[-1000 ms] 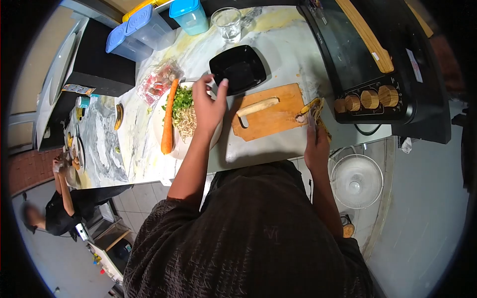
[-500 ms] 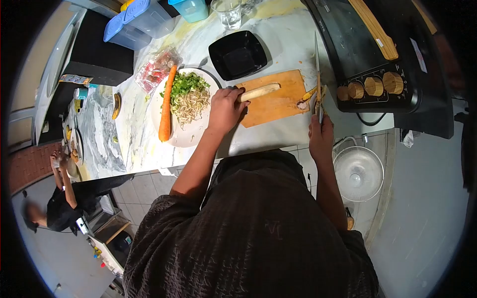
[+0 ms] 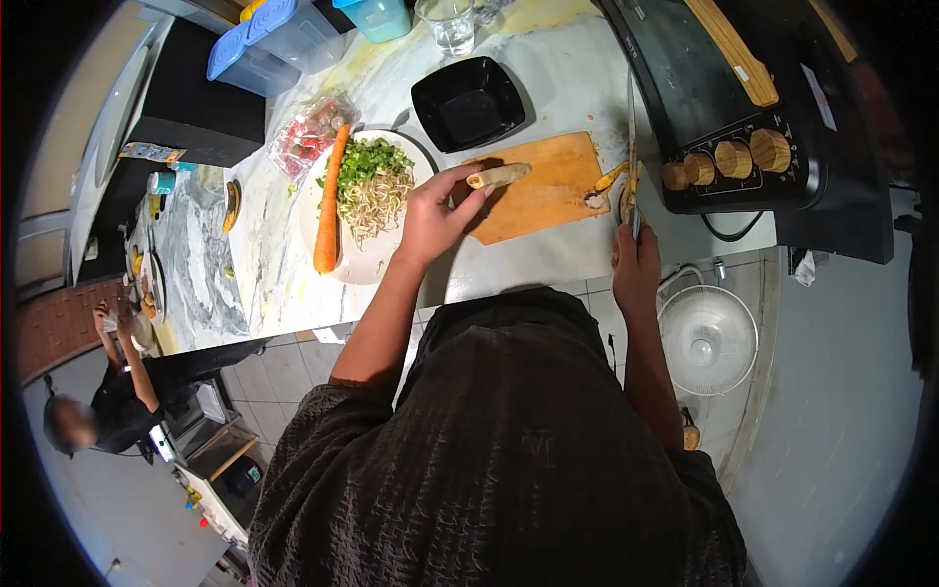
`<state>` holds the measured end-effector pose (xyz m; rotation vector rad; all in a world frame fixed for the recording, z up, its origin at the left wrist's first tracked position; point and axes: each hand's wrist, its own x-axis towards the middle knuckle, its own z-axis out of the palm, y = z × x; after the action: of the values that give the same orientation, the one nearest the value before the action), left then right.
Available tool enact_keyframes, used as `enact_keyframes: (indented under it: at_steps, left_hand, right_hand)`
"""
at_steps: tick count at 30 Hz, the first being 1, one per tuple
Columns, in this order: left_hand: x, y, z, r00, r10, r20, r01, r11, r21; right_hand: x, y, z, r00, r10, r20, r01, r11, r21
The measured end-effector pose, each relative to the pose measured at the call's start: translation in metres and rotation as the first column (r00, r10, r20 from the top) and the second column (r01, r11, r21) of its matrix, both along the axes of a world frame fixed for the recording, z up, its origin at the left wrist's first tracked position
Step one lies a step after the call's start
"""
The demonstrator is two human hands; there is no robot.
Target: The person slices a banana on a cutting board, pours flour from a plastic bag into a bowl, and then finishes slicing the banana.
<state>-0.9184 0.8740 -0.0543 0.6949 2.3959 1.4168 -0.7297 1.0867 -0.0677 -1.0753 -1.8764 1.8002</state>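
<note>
My left hand (image 3: 435, 210) grips one end of a pale peeled root (image 3: 501, 176) and lifts it just above the wooden cutting board (image 3: 548, 191). My right hand (image 3: 636, 264) holds a knife (image 3: 632, 137) by its handle at the board's right edge, blade pointing away from me. Peel scraps (image 3: 611, 186) lie by the blade. Left of the board stands a white plate (image 3: 367, 264) with a carrot (image 3: 330, 201), chopped greens and bean sprouts (image 3: 375, 196).
A black square dish (image 3: 468, 103) sits behind the board, with a glass (image 3: 450, 24), blue-lidded tubs (image 3: 264, 49) and a packet of red food (image 3: 311, 132). A black oven (image 3: 743, 108) stands on the right, a white fan (image 3: 707, 338) below. Another person (image 3: 117, 391) crouches at far left.
My left hand left the black dish, took the pale root and raised it off the board. My right hand picked up the knife and holds it blade outward.
</note>
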Motion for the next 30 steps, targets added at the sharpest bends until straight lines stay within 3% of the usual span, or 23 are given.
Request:
enact_keyframes:
  at_steps: [1,3,6,7,8,10,14,17,19,21,23,26,28,30]
  left_hand:
    - [0.000,0.004,-0.001,1.000,-0.002,-0.005,0.002,1.000,0.001]
    - [0.000,0.014,-0.005,0.996,0.092,0.003,-0.084,0.890,0.448]
    - [-0.009,0.025,-0.003,0.996,0.089,-0.015,-0.074,0.897,0.436]
    - [-0.012,0.028,-0.001,0.994,0.044,-0.102,-0.008,0.946,0.325]
    - [-0.012,0.032,0.001,0.994,0.035,-0.103,0.000,0.946,0.324]
    - [-0.011,0.045,0.016,0.937,-0.189,-0.295,0.208,0.978,0.033]
    - [-0.004,0.073,0.007,0.896,-0.365,-0.255,0.335,0.930,-0.153]
    - [-0.002,0.081,-0.019,0.889,-0.367,-0.273,0.353,0.930,-0.102]
    - [-0.001,0.080,-0.021,0.893,-0.358,-0.273,0.344,0.934,-0.097]
    - [-0.001,0.071,-0.020,0.856,-0.325,-0.403,0.304,0.946,-0.116]
    - [-0.001,0.061,-0.023,0.863,-0.299,-0.407,0.246,0.953,-0.178]
    - [0.000,0.052,-0.022,0.891,-0.272,-0.364,0.192,0.952,-0.240]
    - [0.002,0.051,-0.023,0.912,-0.275,-0.304,0.205,0.948,-0.241]
    - [0.005,0.053,-0.027,0.885,-0.205,-0.418,0.122,0.969,-0.215]
  right_hand:
    - [-0.001,-0.001,0.001,1.000,-0.006,-0.015,0.006,1.000,-0.008]
    - [0.000,0.000,0.000,0.998,-0.011,-0.062,0.008,0.999,-0.049]
    - [0.000,-0.001,-0.001,0.995,-0.015,-0.103,0.006,0.996,-0.090]
    - [0.001,0.000,-0.001,0.995,-0.014,-0.096,0.006,0.996,-0.087]
    - [0.002,-0.001,-0.001,0.995,-0.023,-0.096,0.014,0.996,-0.087]
    - [0.005,-0.002,-0.001,0.996,-0.032,-0.087,0.025,0.997,-0.077]
    - [0.015,-0.001,-0.002,0.999,-0.038,0.007,0.039,0.999,-0.012]
    - [0.019,-0.002,0.000,0.999,-0.029,0.043,0.026,0.997,0.070]
    - [0.018,-0.007,0.012,1.000,-0.021,-0.010,0.020,0.998,-0.051]
    - [0.020,-0.009,0.012,1.000,0.015,-0.020,-0.017,0.997,-0.082]
    - [0.023,-0.013,0.006,0.998,0.053,-0.031,-0.056,0.992,-0.115]
    - [0.025,-0.018,-0.007,0.990,0.129,0.061,-0.127,0.991,-0.032]
    - [0.022,-0.025,-0.007,0.966,0.219,0.138,-0.241,0.953,0.181]
    - [0.017,-0.036,-0.002,0.966,0.222,0.130,-0.247,0.942,0.228]
